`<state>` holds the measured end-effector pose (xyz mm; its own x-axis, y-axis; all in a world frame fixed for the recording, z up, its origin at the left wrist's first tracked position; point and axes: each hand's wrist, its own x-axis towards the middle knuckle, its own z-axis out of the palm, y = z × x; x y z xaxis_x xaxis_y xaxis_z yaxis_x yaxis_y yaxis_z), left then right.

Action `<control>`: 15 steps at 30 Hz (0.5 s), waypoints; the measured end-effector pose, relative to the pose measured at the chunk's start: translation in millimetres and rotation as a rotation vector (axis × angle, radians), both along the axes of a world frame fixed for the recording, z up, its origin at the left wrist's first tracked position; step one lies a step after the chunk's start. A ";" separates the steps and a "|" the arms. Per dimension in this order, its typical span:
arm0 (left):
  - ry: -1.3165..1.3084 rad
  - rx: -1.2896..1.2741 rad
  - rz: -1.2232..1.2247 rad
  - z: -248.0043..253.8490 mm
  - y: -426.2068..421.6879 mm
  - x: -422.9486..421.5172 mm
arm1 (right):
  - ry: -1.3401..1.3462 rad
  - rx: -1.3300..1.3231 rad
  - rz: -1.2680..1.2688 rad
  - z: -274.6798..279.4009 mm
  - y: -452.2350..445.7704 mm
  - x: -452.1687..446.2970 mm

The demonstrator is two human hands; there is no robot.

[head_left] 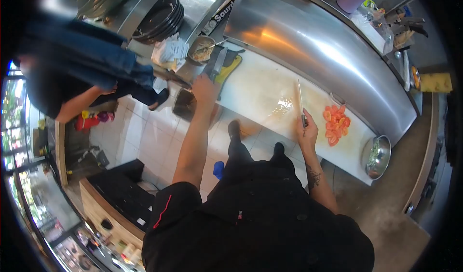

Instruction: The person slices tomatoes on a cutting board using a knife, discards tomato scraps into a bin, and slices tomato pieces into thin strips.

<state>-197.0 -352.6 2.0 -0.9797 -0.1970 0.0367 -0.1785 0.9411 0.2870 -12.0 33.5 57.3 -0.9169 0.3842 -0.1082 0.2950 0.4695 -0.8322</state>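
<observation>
While the right hand [308, 129] is clamped around the handle of a narrow steel-bladed knife [300, 96] above the long white table [258, 79], the left hand [205, 88] is placed at the near end of a broad grey-bladed knife [221, 59]; whether it is closed cannot be told. Beside the right hand, sliced red tomatoes [336, 122] are heaped; beyond them, a round steel bowl [386, 152] is set.

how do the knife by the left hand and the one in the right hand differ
The left knife shows its blade's broad face; the right knife looks thin, seen nearly edge-on. The left knife is over the black-and-yellow item; the right knife is over the white board, nearer the cut tomatoes. Both have metal-looking blades pointing away from the person.
</observation>
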 end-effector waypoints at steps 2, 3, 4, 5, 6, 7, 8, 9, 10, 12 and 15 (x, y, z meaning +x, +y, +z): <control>0.089 -0.014 -0.089 2.9 -3.1 6.5 | 0.009 0.019 -0.045 -1.8 -14.9 -6.0; 0.051 0.074 -0.097 7.1 -3.7 8.3 | 0.020 0.046 -0.059 -2.3 -19.8 -7.6; 0.015 0.164 -0.101 11.4 -2.3 8.5 | 0.028 0.051 -0.095 -3.1 -26.0 -9.0; 0.019 0.171 -0.132 15.6 -0.7 10.6 | 0.029 0.030 -0.138 -4.3 -33.9 -9.3; 0.064 0.200 -0.162 20.2 1.4 15.2 | 0.030 0.011 -0.175 -6.4 -39.9 -10.4; 0.107 0.231 -0.192 24.7 2.0 22.1 | 0.033 0.021 -0.201 -13.8 -45.2 -10.9; 0.139 0.262 -0.218 29.3 2.6 27.5 | 0.078 0.042 -0.199 -24.5 -49.7 -10.9; 0.177 0.301 -0.253 34.7 7.4 29.7 | 0.129 0.070 -0.204 -27.8 -49.8 -12.5; 0.189 0.295 -0.264 41.2 12.5 32.2 | 0.146 0.092 -0.247 -22.1 -53.3 -15.3; 0.232 0.354 -0.318 56.3 24.5 39.1 | 0.168 0.105 -0.253 -8.7 -68.2 -19.8; 0.150 0.464 -0.331 64.1 44.3 34.0 | 0.223 0.190 -0.249 -16.9 -70.4 -18.6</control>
<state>-163.1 -308.4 66.1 -0.9827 0.0895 0.1622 0.1771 0.7098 0.6818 -30.6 -36.9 40.3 -0.7858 0.5923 0.1779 0.2413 0.5584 -0.7937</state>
